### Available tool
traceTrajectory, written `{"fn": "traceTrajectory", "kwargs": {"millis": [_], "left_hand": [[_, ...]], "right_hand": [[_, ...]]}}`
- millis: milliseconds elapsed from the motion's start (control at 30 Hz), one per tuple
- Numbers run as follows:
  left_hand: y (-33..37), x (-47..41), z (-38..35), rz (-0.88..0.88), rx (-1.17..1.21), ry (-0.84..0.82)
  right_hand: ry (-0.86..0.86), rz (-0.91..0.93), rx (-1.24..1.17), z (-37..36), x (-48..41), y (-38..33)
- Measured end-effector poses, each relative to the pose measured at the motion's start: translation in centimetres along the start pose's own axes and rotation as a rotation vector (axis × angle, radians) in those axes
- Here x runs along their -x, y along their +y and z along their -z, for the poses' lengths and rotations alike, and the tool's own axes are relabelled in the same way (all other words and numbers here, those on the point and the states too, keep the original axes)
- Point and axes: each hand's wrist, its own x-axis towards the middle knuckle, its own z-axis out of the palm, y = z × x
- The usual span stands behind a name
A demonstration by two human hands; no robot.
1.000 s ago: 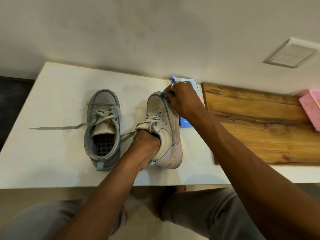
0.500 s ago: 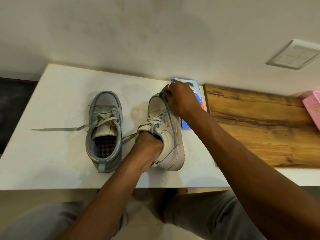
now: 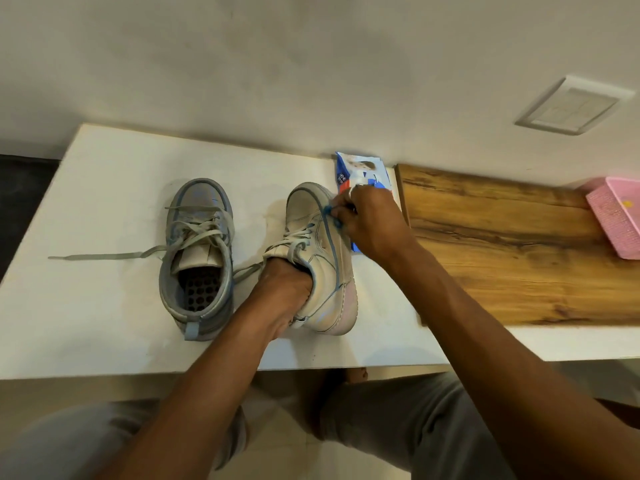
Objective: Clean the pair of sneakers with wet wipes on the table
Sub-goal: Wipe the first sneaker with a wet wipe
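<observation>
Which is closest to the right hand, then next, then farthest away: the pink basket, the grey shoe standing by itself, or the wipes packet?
1. wipes packet, just behind the right hand and partly under it.
2. grey shoe, to the left, past the shoe being cleaned.
3. pink basket, far to the right on the wooden board.

A grey-blue high-top sneaker [image 3: 199, 258] stands upright on the white table [image 3: 104, 323], toe toward the wall, laces loose, with one lace trailing off to the left. Beside it, a cream sneaker [image 3: 318, 258] with blue piping and a pinkish sole is tipped on its side. The left hand [image 3: 284, 292] is tucked into its opening, and the right hand [image 3: 370, 223] has curled fingers at its toe. A blue-and-white wet-wipe pack [image 3: 360, 171] lies flat just beyond, by the wall.
</observation>
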Motion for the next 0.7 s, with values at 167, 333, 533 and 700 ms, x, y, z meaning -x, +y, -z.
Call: {"fn": "traceTrajectory", "kwargs": {"millis": [167,333,533,700], "left_hand": [[0.2,0.4,0.3,-0.003,-0.028,0.004],[0.4,0.7,0.5,0.013,-0.012,-0.027],[0.6,0.9,0.4,-0.025,-0.017,0.016],[0.4,0.6,0.5,-0.009,-0.02,0.02]], "right_hand": [[0.005,-0.07,-0.182,-0.5,6.0,-0.2],[-0.062,-0.18,-0.363,-0.9,9.6,0.3],[0.125,-0.075,-0.419,-1.3,8.0,-1.7],[0.107,0.177,-0.166,-2.2,6.8,-1.5]]}}
